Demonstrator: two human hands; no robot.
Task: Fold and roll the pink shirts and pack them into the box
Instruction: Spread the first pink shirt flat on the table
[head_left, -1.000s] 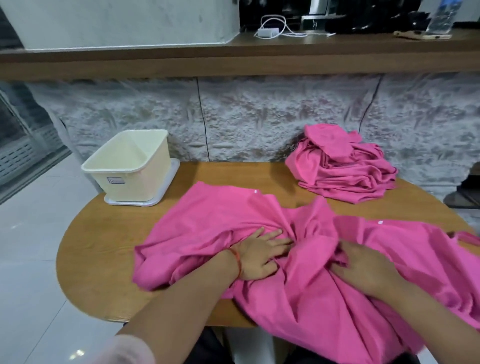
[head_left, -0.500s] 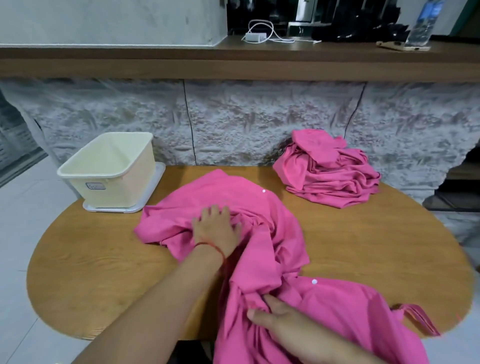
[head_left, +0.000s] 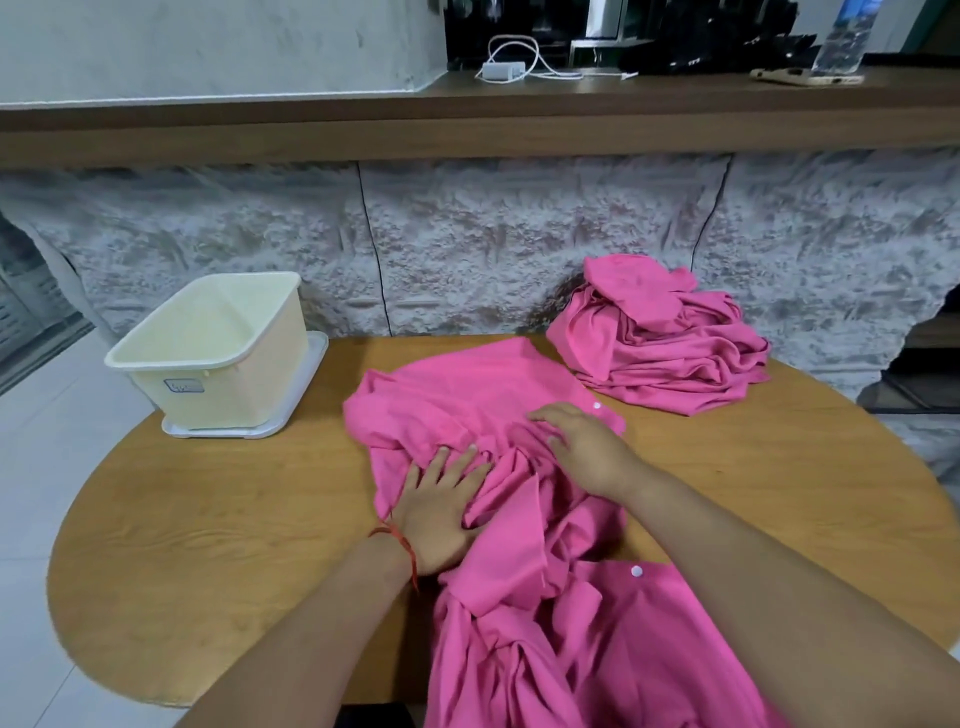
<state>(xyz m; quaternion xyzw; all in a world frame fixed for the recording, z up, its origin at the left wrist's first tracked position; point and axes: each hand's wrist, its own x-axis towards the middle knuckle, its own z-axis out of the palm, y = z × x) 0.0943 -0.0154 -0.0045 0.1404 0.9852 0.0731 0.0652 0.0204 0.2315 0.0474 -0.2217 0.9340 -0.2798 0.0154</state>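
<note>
Both hands are now lying on the pink shirt (head_left: 467, 395) in the middle of the table (head_left: 234, 545), and this is differing from half a second ago. Then the right hand (head_left: 587, 447) was gripping cloth down at the near edge, and it has since come up to the far part of the garment. The left hand (head_left: 441, 514), which was bunching cloth farther up, is now sitting closer in. The left hand is pressing palm down with its fingers straight and spread, holding nothing. A red thread (head_left: 402, 545) is circling its wrist. The right hand is resting palm down with its fingers relaxed and slightly bent, just beside a white button (head_left: 597, 406), and it too is gripping nothing. The shirt is lying crumpled, with its lower part trailing off the near edge of the table toward the person, where a second button (head_left: 637, 571) is showing. The round wooden table is standing against a rough grey wall (head_left: 467, 249) under a brown ledge (head_left: 467, 124). A heap of more pink shirts (head_left: 670, 353) is sitting at the far right of the table. The cream box (head_left: 244, 374) is standing open on a white lid (head_left: 306, 384) at the far left, well apart from the hands. A white charger (head_left: 503, 70) and a bottle (head_left: 841, 36) are resting on the ledge.
</note>
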